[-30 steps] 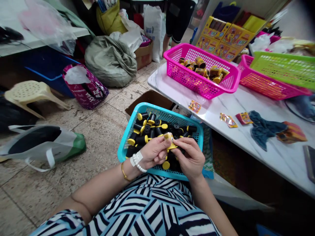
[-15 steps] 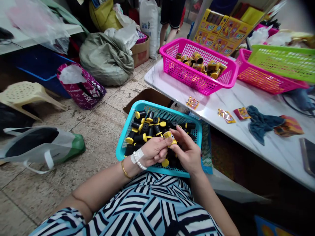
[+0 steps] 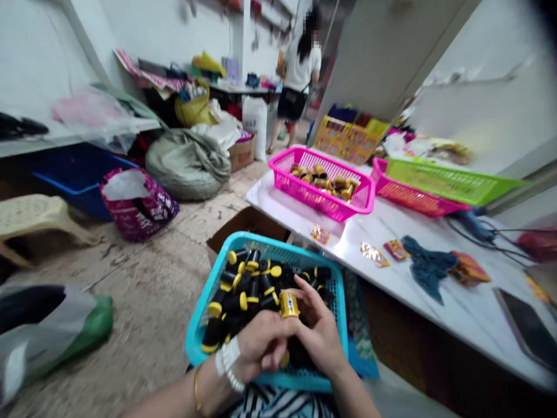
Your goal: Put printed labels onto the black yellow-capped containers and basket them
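Note:
A small canister with a yellow printed label is held between my two hands, above the turquoise basket. My left hand, with a pearl bracelet at its wrist, is closed at the canister's lower end. My right hand curves along the canister's right side, its thumb near the bottom and its fingers behind. Exactly how the fingertips grip is partly hidden. Under both hands, the basket holds many black canisters with yellow caps, lying in all directions.
To the right, a marble-patterned table bears a pink basket of yellow-labelled canisters, printed wrappers, a blue cloth and a phone. Bags and a stool stand left. A person stands at the back.
The view has tilted upward, showing more of the room and the person. The labelled canister, tilted before, now stands nearly upright between my hands.

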A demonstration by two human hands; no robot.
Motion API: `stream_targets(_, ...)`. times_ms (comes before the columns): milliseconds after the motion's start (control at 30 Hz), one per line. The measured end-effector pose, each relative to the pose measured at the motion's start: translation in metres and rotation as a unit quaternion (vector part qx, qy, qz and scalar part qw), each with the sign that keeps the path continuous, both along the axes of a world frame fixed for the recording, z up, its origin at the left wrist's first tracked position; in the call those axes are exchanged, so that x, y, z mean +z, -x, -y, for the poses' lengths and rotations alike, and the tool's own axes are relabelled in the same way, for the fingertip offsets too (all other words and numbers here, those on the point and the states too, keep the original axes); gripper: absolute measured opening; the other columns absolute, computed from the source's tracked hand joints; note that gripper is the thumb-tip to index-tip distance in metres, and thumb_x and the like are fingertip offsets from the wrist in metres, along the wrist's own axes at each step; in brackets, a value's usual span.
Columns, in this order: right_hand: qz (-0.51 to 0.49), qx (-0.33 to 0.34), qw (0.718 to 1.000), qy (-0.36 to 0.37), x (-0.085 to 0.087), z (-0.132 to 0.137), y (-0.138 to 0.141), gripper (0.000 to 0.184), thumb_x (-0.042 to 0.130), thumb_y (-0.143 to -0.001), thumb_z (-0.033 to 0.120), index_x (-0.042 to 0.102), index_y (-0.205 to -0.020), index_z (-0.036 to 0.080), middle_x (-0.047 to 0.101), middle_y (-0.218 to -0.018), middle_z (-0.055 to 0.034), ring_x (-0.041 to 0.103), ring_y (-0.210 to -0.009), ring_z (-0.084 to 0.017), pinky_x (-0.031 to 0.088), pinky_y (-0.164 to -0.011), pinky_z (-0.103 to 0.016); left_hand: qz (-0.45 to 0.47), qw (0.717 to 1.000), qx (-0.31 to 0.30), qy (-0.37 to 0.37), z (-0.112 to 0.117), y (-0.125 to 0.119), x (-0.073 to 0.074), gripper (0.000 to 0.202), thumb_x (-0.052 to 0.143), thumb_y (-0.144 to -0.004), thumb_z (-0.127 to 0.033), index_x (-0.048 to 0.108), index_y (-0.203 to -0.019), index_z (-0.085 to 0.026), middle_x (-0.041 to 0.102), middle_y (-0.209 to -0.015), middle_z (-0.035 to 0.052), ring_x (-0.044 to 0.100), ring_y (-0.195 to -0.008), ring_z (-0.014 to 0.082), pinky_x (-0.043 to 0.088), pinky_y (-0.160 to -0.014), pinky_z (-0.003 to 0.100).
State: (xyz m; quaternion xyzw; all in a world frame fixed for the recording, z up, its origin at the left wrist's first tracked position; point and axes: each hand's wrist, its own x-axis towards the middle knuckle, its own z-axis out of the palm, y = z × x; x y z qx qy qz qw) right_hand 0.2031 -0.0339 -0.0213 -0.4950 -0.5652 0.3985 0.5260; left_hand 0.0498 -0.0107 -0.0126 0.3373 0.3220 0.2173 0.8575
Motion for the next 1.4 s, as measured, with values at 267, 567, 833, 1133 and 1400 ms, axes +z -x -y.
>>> stream_targets(267, 0.231, -0.195, 0.934, -0.191, 0.124, -0.138, -0.085, 0.066, 0.076, -0.078, 0.039, 0.055, -0.136, 0.016, 0.070, -0.113, -0.0139, 0.071, -0.090, -0.025, 0.060, -0.085, -0.045, -0.015, 1.000, 0.007, -0.010, 0.012, 0.016, -0.007, 0.047, 0.071, -0.076, -0.054, 0.070, -0.092, -0.010, 0.048, -0.036, -0.0060, 0.021, -0.028, 0.0032, 0.010, -0.035, 0.019)
stream_targets(567, 0.381, -0.037, 0.898, -0.216, 0.066, -0.113, -0.047, 0.021, 0.067, -0.088, 0.032, 0.074, -0.106, 0.023, 0.076, -0.099, -0.0060, 0.071, -0.093, -0.022, 0.057, -0.088, -0.040, -0.089, 0.980, 0.174, -0.022, 0.003, 0.058, 0.009, 0.042, 0.072, -0.078, -0.051, 0.067, -0.090, -0.012, 0.046, -0.040, -0.0075, 0.025, -0.034, 0.0027, 0.014, -0.038, 0.016)
stream_targets(833, 0.443, -0.052, 0.876, -0.185, 0.026, -0.102, -0.012, 0.016, 0.062, -0.092, 0.026, 0.076, -0.098, 0.021, 0.077, -0.101, -0.0070, 0.069, -0.095, -0.021, 0.056, -0.089, -0.035, -0.088, 0.984, 0.153, -0.037, -0.002, 0.056, 0.012, 0.042, 0.070, -0.080, -0.053, 0.066, -0.093, -0.013, 0.051, -0.043, -0.0059, 0.027, -0.035, 0.0025, 0.017, -0.039, 0.017)
stream_targets(1133, 0.579, -0.198, 0.766, -0.196, 0.036, -0.124, -0.083, 0.027, 0.068, -0.088, 0.031, 0.071, -0.110, 0.016, 0.073, -0.111, -0.0126, 0.059, -0.099, -0.029, 0.047, -0.090, -0.043, -0.072, 0.988, 0.126, -0.055, -0.009, 0.039, 0.020, 0.043, 0.071, -0.078, -0.055, 0.065, -0.089, -0.013, 0.049, -0.043, -0.0057, 0.026, -0.035, 0.0029, 0.014, -0.040, 0.018)
stream_targets(1400, 0.535, -0.252, 0.772, -0.232, 0.010, -0.120, -0.074, 0.017, 0.058, -0.092, 0.019, 0.071, -0.081, 0.019, 0.073, -0.083, -0.0077, 0.060, -0.090, -0.024, 0.042, -0.087, -0.037, -0.055, 0.989, 0.124, -0.064, -0.012, 0.028, 0.026, 0.041, 0.072, -0.079, -0.053, 0.065, -0.087, -0.013, 0.048, -0.043, -0.0065, 0.026, -0.035, 0.0021, 0.015, -0.040, 0.018)
